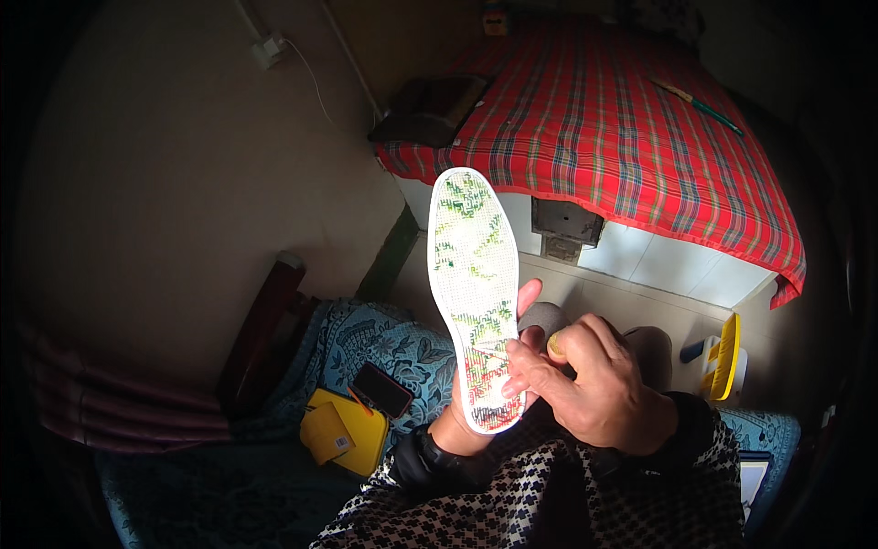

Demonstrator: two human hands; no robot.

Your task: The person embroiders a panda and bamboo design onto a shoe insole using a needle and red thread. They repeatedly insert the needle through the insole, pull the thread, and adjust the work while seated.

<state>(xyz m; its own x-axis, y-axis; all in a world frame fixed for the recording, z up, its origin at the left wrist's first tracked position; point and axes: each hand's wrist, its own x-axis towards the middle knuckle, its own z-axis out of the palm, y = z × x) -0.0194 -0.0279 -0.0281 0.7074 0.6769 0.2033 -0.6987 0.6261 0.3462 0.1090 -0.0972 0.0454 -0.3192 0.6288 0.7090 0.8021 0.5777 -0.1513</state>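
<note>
My left hand (456,426) grips a white shoe insole (474,265) from behind and holds it upright, heel end down. Most of that hand is hidden by the insole; a fingertip shows past its right edge. Green leafy stitching covers parts of the insole's grid, with red and dark stitches near the heel. My right hand (594,384) is closed in a pinch at the heel part, its fingertips against the insole's face. A thin dark line shows at these fingertips, too fine to tell as needle or thread. A yellowish metal ring (554,344) sits on a finger of this hand.
On the blue patterned cover (352,334) to my left lie a dark phone (382,391), a yellow booklet (366,439) and a smaller yellow packet (326,434). Ahead stands a surface with a red plaid cloth (594,119). A yellow-edged dustpan (725,357) is at the right.
</note>
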